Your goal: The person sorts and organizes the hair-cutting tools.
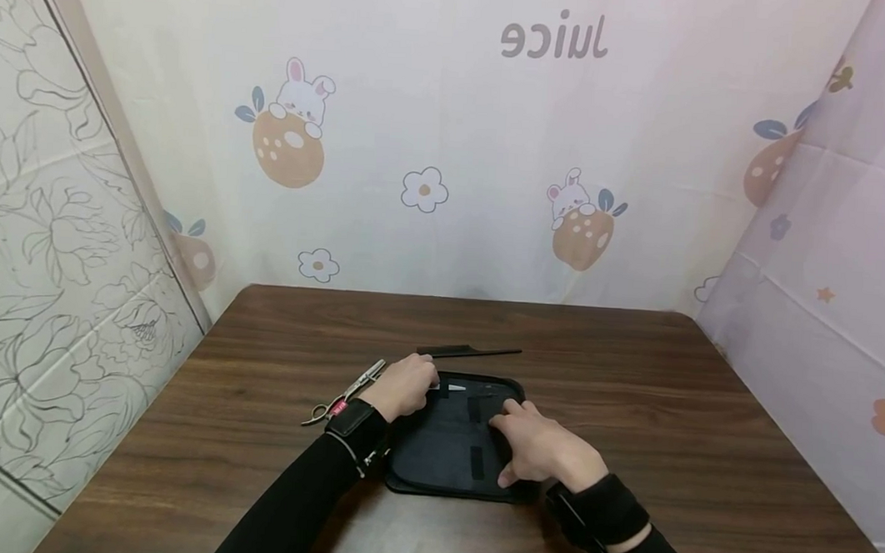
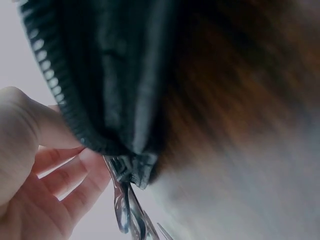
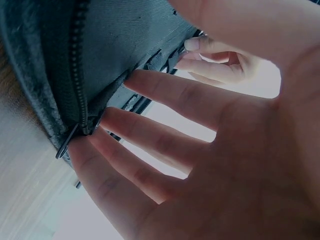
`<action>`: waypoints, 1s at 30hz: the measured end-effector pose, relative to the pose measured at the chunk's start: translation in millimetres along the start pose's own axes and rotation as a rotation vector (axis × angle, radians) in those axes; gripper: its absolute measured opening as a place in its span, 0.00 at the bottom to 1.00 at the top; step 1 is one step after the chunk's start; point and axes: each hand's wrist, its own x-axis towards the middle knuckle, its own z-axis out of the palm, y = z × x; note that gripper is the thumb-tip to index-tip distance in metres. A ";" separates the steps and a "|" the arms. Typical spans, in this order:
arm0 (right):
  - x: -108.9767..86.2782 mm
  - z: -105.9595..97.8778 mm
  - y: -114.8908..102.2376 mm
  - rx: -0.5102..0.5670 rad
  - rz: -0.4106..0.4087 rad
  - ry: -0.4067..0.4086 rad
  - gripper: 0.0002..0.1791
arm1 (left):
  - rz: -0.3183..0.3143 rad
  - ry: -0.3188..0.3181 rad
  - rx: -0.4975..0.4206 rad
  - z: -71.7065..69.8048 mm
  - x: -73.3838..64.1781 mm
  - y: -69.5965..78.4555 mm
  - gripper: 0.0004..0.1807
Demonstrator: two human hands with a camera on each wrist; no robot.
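A person in black sleeves works with both bare hands at a flat, dark case with rounded corners and a zipped rim point(image 1: 433, 456), which lies at the near middle of a brown wood-grain desk point(image 1: 632, 387). The left hand point(image 1: 404, 389) is at the case's far left edge, its fingers bent; just right of them, a slim, pale pointed piece point(image 1: 456, 387) lies along the case's inside. In the left wrist view, that hand's thumb and fingers meet the zipped edge, close beside shiny silver metal handles point(image 2: 121, 210); I cannot tell whether they grip the metal or only touch the case.

The right hand point(image 1: 546, 449) is at the case's right side. Its fingers are extended and spread, with their tips touching the zipped edge beside a small dark zipper pull point(image 3: 66, 142).

A pair of silver scissors with a red mark point(image 1: 354, 385) lies on the desk just left of the left hand, tips pointing away from the person. Beyond the case, a black comb with a thin tail point(image 1: 457, 352) lies crosswise. Behind the desk hangs a pale cloth printed with rabbits, orange fruit and flowers point(image 1: 429, 100).
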 end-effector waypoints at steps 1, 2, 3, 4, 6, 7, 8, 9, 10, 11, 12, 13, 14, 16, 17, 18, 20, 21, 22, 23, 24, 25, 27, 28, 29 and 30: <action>0.3 0.1 -0.1 0.000 -0.001 0.000 0.39 | 0.003 0.002 -0.007 -0.6 -0.5 -0.9 0.13; 0.5 0.1 -0.2 0.000 -0.001 0.000 0.39 | 0.005 0.005 -0.014 -1.7 -1.5 -1.4 0.13; 0.8 0.2 -0.1 0.001 -0.004 0.000 0.39 | 0.008 0.010 -0.019 -2.8 -2.5 -2.1 0.13; 0.8 0.3 0.0 0.004 -0.004 0.000 0.39 | 0.011 0.014 -0.022 -3.9 -3.4 -2.8 0.13; 0.5 0.5 0.4 0.007 0.000 -0.003 0.40 | 0.011 0.023 -0.022 -6.4 -5.3 -3.8 0.12; 0.2 0.6 0.7 0.008 0.003 -0.004 0.40 | 0.008 0.025 -0.016 -7.3 -6.1 -4.3 0.12; -0.2 0.6 1.1 0.007 0.007 -0.006 0.40 | 0.004 0.026 -0.010 -8.4 -7.4 -4.4 0.12; -0.6 0.6 1.4 0.009 0.012 -0.007 0.40 | 0.000 0.026 -0.004 -9.2 -8.3 -4.8 0.12; -1.0 0.6 1.8 0.010 0.016 -0.008 0.40 | -0.003 0.025 0.001 -9.6 -9.4 -5.1 0.12; -1.4 0.5 2.0 0.010 0.018 -0.009 0.40 | -0.007 0.025 0.010 -9.8 -10.4 -5.6 0.12; -1.6 0.3 2.2 0.012 0.018 -0.008 0.40 | -0.011 0.023 0.018 -10.1 -11.7 -6.0 0.12; -1.7 0.1 2.3 0.013 0.017 -0.007 0.40 | -0.013 0.028 0.025 -10.2 -12.7 -6.6 0.11; -1.9 0.0 2.3 0.015 0.015 -0.006 0.40 | -0.012 0.031 0.027 -10.3 -13.7 -7.3 0.11; -2.0 -0.6 2.0 0.020 0.013 -0.006 0.40 | -0.012 0.030 0.024 -10.7 -15.2 -8.6 0.10; -2.1 -0.9 1.8 0.021 0.011 -0.006 0.40 | -0.014 0.025 0.020 -11.0 -15.8 -9.3 0.10; -2.1 -1.1 1.6 0.022 0.012 -0.006 0.40 | -0.017 0.020 0.011 -11.5 -16.3 -9.9 0.11; -1.9 -1.1 1.4 0.023 0.011 -0.007 0.40 | -0.024 0.001 -0.005 -11.8 -16.4 -11.2 0.12; -1.8 -1.2 1.3 0.024 0.011 -0.007 0.40 | -0.028 -0.009 -0.012 -12.0 -16.4 -11.7 0.13; -1.6 -1.2 1.3 0.024 0.011 -0.007 0.40 | -0.031 -0.015 -0.016 -11.9 -16.1 -12.2 0.13; -1.4 -1.2 1.2 0.023 0.011 -0.006 0.40 | -0.034 -0.019 -0.016 -11.7 -15.8 -12.6 0.14; -1.3 -1.3 1.2 0.023 0.011 -0.005 0.40 | -0.037 -0.022 -0.015 -11.3 -15.4 -12.9 0.14; -1.1 -1.2 1.1 0.022 0.010 -0.005 0.40 | -0.039 -0.025 -0.012 -11.1 -15.2 -13.1 0.14; -0.9 -1.3 0.9 0.022 0.011 -0.005 0.40 | -0.046 -0.031 -0.005 -10.2 -14.4 -13.2 0.13; -0.8 -1.3 0.8 0.021 0.010 -0.005 0.40 | -0.050 -0.034 -0.002 -9.9 -14.0 -12.9 0.13; -0.6 -1.2 0.8 0.020 0.009 -0.005 0.40 | -0.053 -0.040 -0.001 -9.8 -13.7 -12.7 0.13; -0.5 -1.0 0.7 0.020 0.008 -0.006 0.40 | -0.059 -0.048 -0.003 -9.8 -13.3 -12.4 0.13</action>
